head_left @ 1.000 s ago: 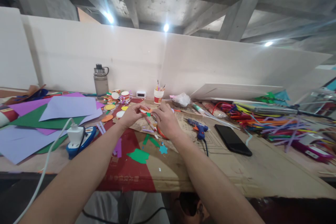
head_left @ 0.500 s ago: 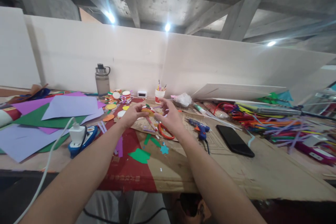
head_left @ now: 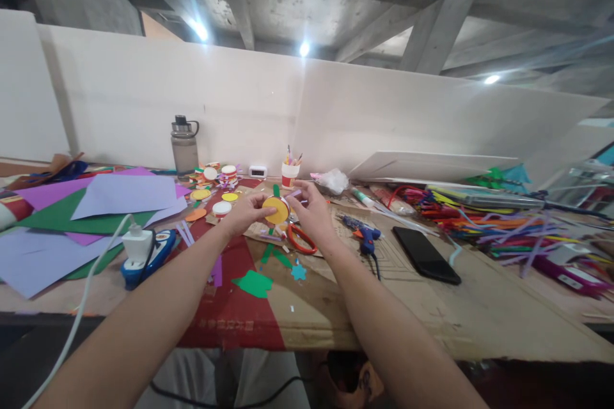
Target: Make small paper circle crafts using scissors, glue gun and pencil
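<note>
The left hand [head_left: 247, 213] pinches the left edge of a small round craft piece [head_left: 275, 210] between thumb and fingers, its yellow face toward the wearer, held up between the two sets of fingertips. The right hand [head_left: 311, 212] has its thumb and forefinger at the opposite edge, a purple strip [head_left: 296, 193] beside them — whether they grip the piece, the strip or both, I cannot tell.

As far as it shows, the yellow face is in place and a green strip [head_left: 276, 190] juts out above; whether the purple strip is attached is unclear. Left of the left fingers, a white round piece [head_left: 221, 209] and a yellow disc [head_left: 230, 197] lie loose, seemingly unworked. Nearer the wearer than the fingers are green scraps [head_left: 254, 284] and a blue star [head_left: 298, 270]; right of the right fingers, a glue gun [head_left: 366, 238] lies unused.
</note>
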Action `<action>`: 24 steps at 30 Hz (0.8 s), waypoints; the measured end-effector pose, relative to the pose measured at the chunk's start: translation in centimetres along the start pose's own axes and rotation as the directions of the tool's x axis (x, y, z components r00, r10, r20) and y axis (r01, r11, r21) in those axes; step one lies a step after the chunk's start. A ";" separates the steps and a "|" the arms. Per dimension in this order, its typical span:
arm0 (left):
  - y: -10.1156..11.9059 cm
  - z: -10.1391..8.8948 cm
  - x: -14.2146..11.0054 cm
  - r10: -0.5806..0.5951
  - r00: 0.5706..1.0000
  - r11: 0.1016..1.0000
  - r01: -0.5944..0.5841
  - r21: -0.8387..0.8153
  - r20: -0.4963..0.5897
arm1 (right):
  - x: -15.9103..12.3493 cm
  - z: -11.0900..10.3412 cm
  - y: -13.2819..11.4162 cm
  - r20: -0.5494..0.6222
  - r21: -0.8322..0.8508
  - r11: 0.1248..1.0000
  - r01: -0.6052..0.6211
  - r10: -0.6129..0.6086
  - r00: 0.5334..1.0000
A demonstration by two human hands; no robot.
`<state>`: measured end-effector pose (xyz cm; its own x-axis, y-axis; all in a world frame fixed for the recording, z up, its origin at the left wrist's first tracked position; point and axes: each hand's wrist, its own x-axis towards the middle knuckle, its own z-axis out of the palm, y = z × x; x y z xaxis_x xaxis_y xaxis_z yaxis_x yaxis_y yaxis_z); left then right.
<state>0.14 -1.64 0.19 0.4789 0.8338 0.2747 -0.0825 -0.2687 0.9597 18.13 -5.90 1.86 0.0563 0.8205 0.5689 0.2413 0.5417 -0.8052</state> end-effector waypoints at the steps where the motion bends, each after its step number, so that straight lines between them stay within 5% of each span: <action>1: 0.0 0.0 0.0 0.000 1.000 1.000 0.000 0.003 0.002 | 0.0 0.0 -0.1 -0.005 0.000 1.000 0.000 0.000 1.000; 24: 0.0 0.3 -0.1 -0.036 0.999 0.997 0.035 0.063 0.014 | 0.2 -0.3 0.6 -0.025 -0.059 0.998 -0.002 0.001 1.000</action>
<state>0.35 -1.88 0.18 0.4939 0.8359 0.2395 -0.0106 -0.2696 0.9629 18.54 -5.43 1.55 0.0809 0.8161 0.5722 0.2978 0.5281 -0.7953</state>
